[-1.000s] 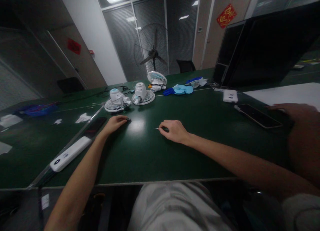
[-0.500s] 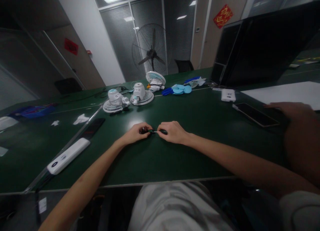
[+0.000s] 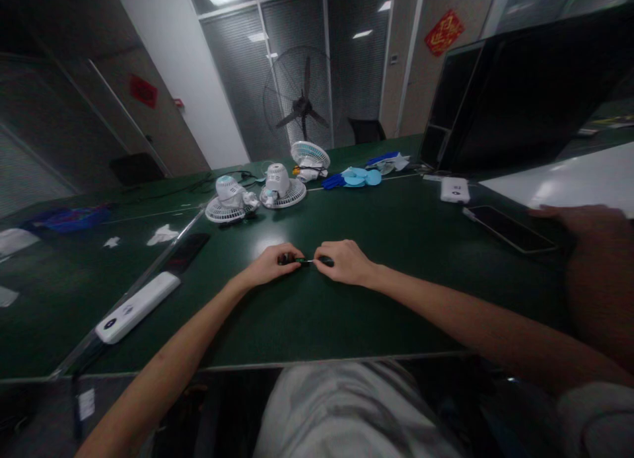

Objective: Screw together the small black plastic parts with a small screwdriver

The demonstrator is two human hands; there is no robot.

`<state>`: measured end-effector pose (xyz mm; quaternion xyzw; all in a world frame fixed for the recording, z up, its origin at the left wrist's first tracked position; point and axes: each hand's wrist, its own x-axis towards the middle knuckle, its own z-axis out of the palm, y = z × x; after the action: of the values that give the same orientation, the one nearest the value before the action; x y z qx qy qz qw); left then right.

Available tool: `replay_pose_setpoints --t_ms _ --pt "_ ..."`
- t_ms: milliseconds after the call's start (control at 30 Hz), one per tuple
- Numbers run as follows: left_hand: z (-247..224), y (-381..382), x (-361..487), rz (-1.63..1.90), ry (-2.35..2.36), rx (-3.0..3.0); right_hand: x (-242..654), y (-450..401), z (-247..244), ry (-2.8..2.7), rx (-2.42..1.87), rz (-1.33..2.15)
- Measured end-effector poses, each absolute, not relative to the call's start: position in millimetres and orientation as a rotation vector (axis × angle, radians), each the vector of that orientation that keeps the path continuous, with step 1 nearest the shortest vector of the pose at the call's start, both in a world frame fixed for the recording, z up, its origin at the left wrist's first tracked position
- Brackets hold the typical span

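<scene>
Both grips are pinching narrow: your left hand, having swung in from the left, is holding a small dark piece, your right hand a thin pale rod, so these are now lining up over the bench; contact unclear.

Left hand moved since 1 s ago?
Yes: the left hand has shifted rightward and nearer the table's front edge, judged against the leftmost white fan.

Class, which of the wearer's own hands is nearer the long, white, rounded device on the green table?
Left. The left hand is to the right of the device, slightly farther forward; the right hand is farther right, beyond the left one.
</scene>
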<state>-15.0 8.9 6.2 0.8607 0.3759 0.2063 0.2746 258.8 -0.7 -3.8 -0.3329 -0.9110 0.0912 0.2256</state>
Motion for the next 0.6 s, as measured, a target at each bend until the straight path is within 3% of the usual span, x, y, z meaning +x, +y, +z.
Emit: replay_pose_setpoints --t_ms 600 --pt "2.3 6.3 -5.7 0.543 0.974 2.298 255.0 -4.0 -0.3 -2.487 -0.927 0.25"
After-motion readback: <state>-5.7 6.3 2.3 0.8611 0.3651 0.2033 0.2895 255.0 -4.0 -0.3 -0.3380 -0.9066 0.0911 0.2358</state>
